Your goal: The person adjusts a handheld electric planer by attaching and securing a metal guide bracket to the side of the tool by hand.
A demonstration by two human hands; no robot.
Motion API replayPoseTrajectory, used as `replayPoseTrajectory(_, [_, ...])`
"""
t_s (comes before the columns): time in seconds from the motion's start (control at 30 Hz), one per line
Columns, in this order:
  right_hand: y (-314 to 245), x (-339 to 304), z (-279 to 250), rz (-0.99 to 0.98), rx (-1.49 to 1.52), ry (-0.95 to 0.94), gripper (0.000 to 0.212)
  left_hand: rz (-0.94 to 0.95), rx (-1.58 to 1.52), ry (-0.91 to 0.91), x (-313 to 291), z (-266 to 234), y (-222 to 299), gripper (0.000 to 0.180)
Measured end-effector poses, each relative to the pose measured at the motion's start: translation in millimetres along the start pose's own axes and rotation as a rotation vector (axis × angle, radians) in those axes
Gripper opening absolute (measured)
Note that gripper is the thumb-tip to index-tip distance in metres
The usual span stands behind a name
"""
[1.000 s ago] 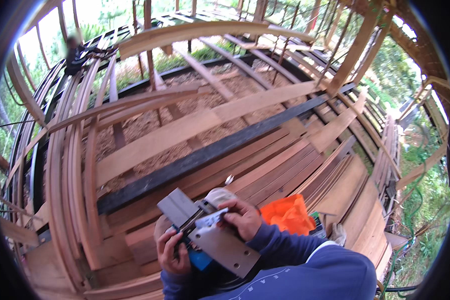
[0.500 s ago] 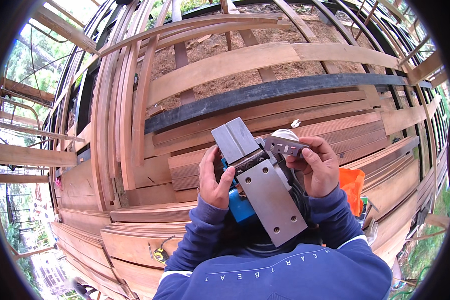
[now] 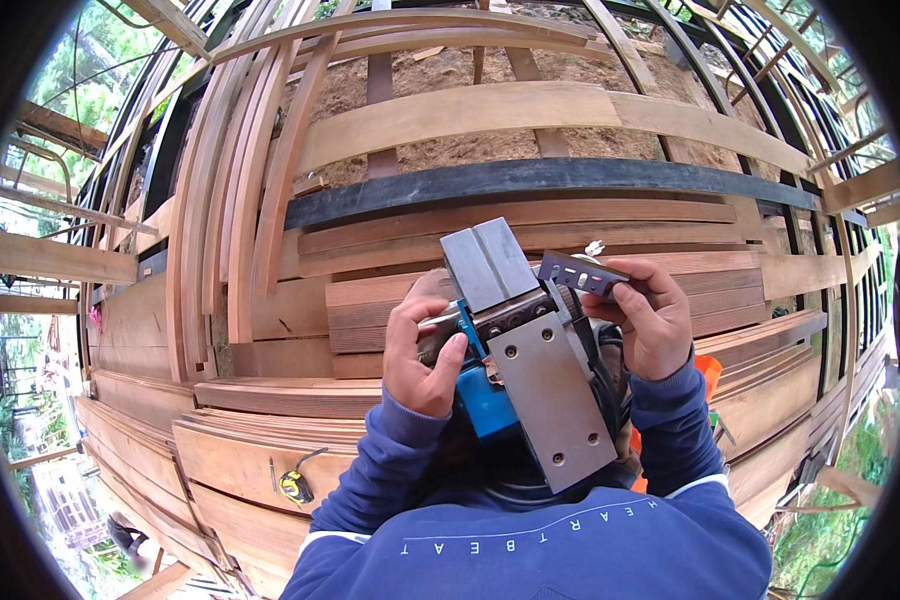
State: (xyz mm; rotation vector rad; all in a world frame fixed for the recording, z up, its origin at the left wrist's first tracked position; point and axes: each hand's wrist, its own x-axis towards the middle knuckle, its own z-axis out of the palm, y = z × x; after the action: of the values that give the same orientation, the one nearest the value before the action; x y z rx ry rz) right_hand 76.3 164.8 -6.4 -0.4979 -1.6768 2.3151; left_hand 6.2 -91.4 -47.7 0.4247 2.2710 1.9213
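Observation:
An electric planer (image 3: pixel 550 400) with a blue body lies upside down across my lap, its grey metal sole facing up. Its grooved front shoe (image 3: pixel 490 265) points away from me, and a gap with bolts separates it from the rear plate. My left hand (image 3: pixel 422 355) curls against the planer's blue left side, thumb on the body; the fingertips are partly hidden. A pale rod-like part shows beside those fingers. Between the thumb and fingers of my right hand (image 3: pixel 650 315) is a slotted metal planer blade (image 3: pixel 580 276), held just right of the planer's gap.
Stacked timber boards (image 3: pixel 540 285) lie in front of me and on both sides. A yellow-black tape measure (image 3: pixel 294 486) rests on boards at the left. An orange bag (image 3: pixel 708 372) shows by my right arm, and a white plug (image 3: pixel 594 248) beyond the blade. Open joists (image 3: pixel 450 120) span bare ground farther off.
The left fingers have shifted and bent more along the planer's side. The blade remains in my right hand, slightly farther from the planer. The view has shifted a little.

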Motion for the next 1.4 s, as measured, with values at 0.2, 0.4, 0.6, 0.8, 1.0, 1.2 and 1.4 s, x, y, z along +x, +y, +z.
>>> replayPoseTrajectory(0.2, [7.5, -3.2, 0.8, 0.004, 0.019, -0.004, 0.024, 0.054, 0.177, -0.073, -5.0, -7.2, 32.4, 0.014])
replayPoseTrajectory(0.4, [10.9, 0.9, -3.6, -0.078, -0.106, -0.039, 0.023, 0.030, 0.177, -0.096, -5.0, -5.1, 37.9, 0.017])
replayPoseTrajectory(0.6, [-0.9, 5.1, 5.5, -0.040, -0.205, -0.142, 0.022, 0.015, 0.128, -0.081, -4.5, -3.5, 36.9, 0.019])
replayPoseTrajectory(0.8, [-5.8, 12.2, 11.9, 0.001, -0.270, -0.193, 0.021, 0.061, 0.124, -0.063, -7.6, -2.9, 27.7, 0.021])
replayPoseTrajectory(1.0, [4.2, 9.6, 6.2, -0.025, -0.196, -0.154, 0.022, -0.004, 0.020, -0.089, -9.2, -3.3, 22.6, 0.025])
replayPoseTrajectory(1.2, [14.0, 2.9, 3.9, -0.049, -0.112, -0.075, 0.022, -0.187, -0.161, -0.132, -14.3, -7.1, 20.6, 0.029])
replayPoseTrajectory(1.4, [21.1, 2.5, -0.9, -0.052, -0.094, -0.057, 0.021, -0.197, -0.168, -0.146, -13.6, -7.3, 19.0, 0.030])
